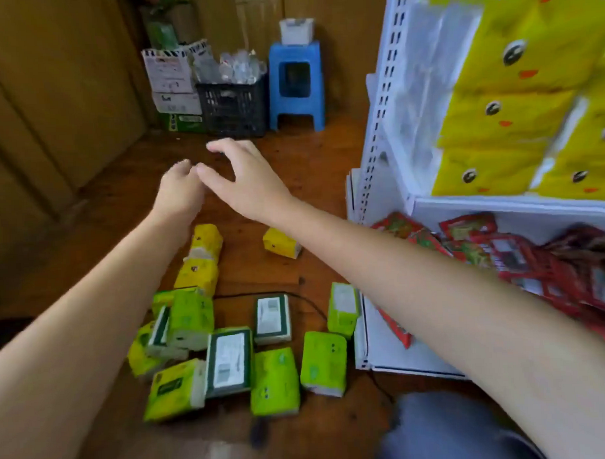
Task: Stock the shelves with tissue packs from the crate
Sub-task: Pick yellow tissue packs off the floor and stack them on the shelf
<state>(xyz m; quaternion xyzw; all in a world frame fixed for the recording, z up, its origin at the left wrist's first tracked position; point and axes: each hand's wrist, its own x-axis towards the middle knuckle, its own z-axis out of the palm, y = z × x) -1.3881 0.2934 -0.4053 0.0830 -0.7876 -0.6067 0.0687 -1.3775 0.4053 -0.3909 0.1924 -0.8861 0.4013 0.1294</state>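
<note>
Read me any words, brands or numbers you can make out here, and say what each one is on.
Nothing here can be read.
White labels on the green packs: print too blurred.
Print on the boxes at the back: too blurred.
Print on the red packets: too blurred.
On the yellow packs: only a round dark logo, no words legible.

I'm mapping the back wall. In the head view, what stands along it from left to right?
Cardboard boxes → black crate → blue stool → white shelf.
</note>
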